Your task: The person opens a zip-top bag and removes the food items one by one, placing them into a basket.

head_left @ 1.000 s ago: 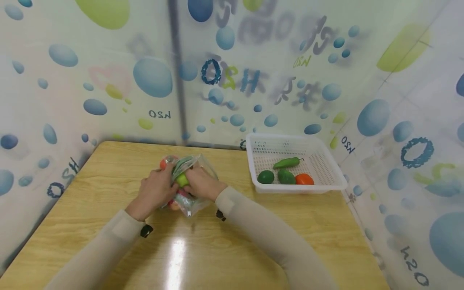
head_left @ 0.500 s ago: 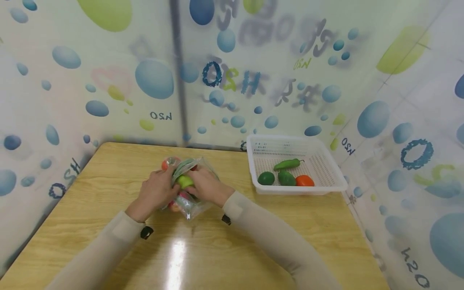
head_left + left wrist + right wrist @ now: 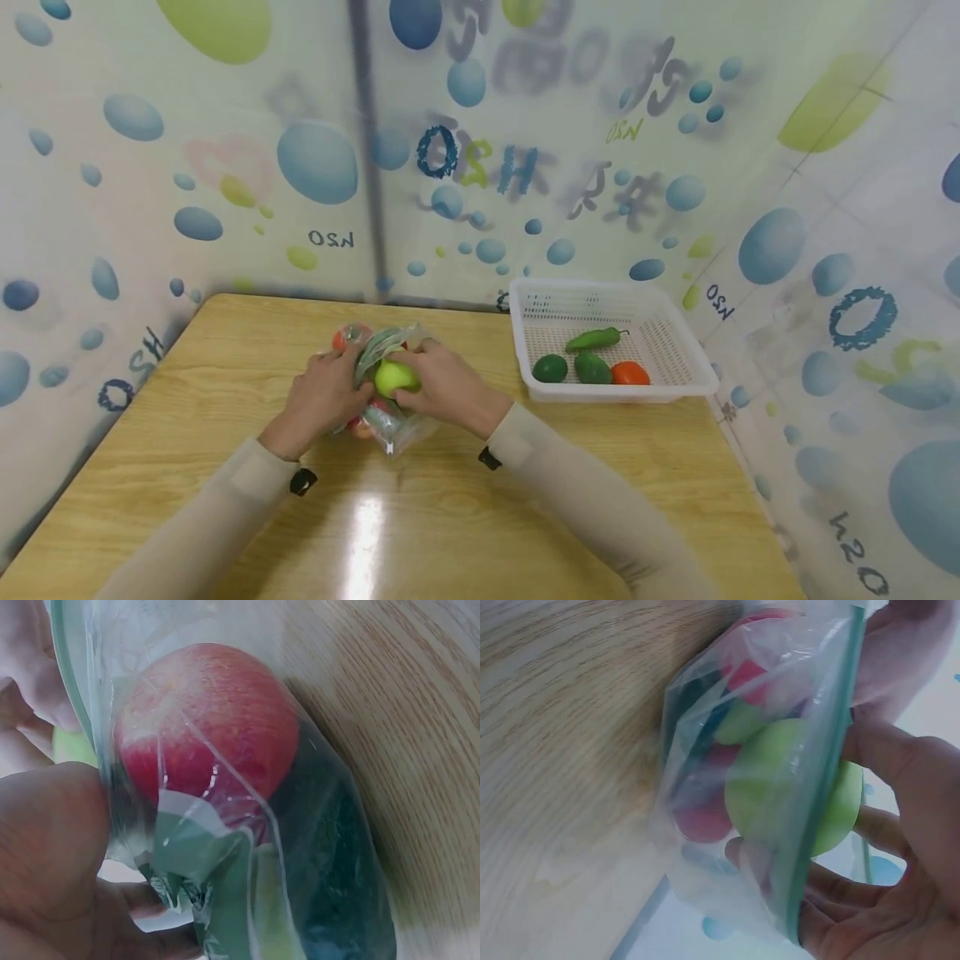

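A clear zip bag (image 3: 390, 427) with a green-edged mouth sits on the table, filled with fruit and vegetables. My left hand (image 3: 324, 396) grips the bag at its mouth. At that opening my right hand (image 3: 450, 385) holds a round, smooth green apple (image 3: 395, 377), thumb on one side and fingers on the other. The right wrist view shows this green apple (image 3: 780, 780) partly behind the clear plastic, partly past the green edge. Through the film in the left wrist view I see a red apple (image 3: 210, 727) beside a dark green vegetable (image 3: 326, 855).
To the right, a white plastic basket (image 3: 675, 387) holds a long green pepper (image 3: 594, 339), two dark green rounded items (image 3: 551, 368) and an orange-red tomato (image 3: 630, 373). The wooden table (image 3: 480, 517) meets patterned walls at the back and right.
My right hand has drawn back to the right, bringing the green apple up out at the bag's mouth, where more of it shows. The left hand stays in place on the bag.
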`<action>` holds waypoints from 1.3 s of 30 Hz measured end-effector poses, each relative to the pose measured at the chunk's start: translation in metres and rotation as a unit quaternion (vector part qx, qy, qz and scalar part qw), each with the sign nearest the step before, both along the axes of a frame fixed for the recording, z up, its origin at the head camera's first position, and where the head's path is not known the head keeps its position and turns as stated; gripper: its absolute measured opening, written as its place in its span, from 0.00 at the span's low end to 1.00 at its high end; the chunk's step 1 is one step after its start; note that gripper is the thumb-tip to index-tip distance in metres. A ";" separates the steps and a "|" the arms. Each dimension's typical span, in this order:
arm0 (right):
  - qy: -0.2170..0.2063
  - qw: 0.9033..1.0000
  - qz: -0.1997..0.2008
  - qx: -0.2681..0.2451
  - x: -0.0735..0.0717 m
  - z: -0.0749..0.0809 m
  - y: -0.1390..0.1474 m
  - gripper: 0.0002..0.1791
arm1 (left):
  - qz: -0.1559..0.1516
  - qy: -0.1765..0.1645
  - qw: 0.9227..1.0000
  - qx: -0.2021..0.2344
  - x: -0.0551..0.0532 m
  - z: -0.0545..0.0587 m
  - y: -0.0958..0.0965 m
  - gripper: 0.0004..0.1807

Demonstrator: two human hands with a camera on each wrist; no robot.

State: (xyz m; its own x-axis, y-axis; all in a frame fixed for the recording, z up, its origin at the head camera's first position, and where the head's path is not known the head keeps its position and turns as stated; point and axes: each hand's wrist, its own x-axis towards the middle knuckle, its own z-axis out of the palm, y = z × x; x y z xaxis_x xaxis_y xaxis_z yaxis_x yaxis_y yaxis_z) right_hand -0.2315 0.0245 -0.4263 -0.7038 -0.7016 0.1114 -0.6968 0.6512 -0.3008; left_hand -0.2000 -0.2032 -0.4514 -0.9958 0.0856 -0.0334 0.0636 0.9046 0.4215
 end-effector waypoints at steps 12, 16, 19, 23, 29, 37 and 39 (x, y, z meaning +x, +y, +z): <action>0.006 0.999 0.016 -0.036 0.012 0.012 0.024 0.33 | 0.007 0.017 1.000 0.000 -0.001 -0.005 -0.001 0.43; 0.001 0.999 0.017 -0.045 0.014 0.019 0.034 0.32 | 0.008 0.011 1.000 0.004 -0.001 -0.004 -0.001 0.43; -0.011 0.998 0.020 -0.062 0.016 0.025 0.042 0.32 | 0.009 0.004 1.000 0.003 -0.001 -0.003 -0.001 0.43; -0.022 0.995 0.030 -0.088 0.017 0.032 0.055 0.32 | 0.011 -0.003 1.000 0.000 -0.001 -0.003 -0.001 0.43; -0.031 0.992 0.041 -0.113 0.017 0.037 0.072 0.32 | 0.020 -0.009 1.000 0.008 -0.002 -0.004 -0.002 0.44; -0.017 0.989 0.049 -0.138 0.012 0.045 0.092 0.32 | 0.021 -0.008 1.000 0.015 0.001 -0.002 -0.001 0.44; -0.011 0.988 0.046 -0.146 0.010 0.046 0.098 0.32 | 0.021 -0.005 1.000 0.016 0.002 -0.002 -0.001 0.44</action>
State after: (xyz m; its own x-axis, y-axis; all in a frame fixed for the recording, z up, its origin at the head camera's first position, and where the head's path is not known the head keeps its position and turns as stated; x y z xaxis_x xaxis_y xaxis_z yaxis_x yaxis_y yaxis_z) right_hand -0.2212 0.1222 -0.3803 -0.6431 -0.7030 0.3036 -0.7400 0.4683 -0.4828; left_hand -0.1984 -0.2043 -0.4531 -0.9982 0.0448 -0.0405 0.0218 0.8920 0.4514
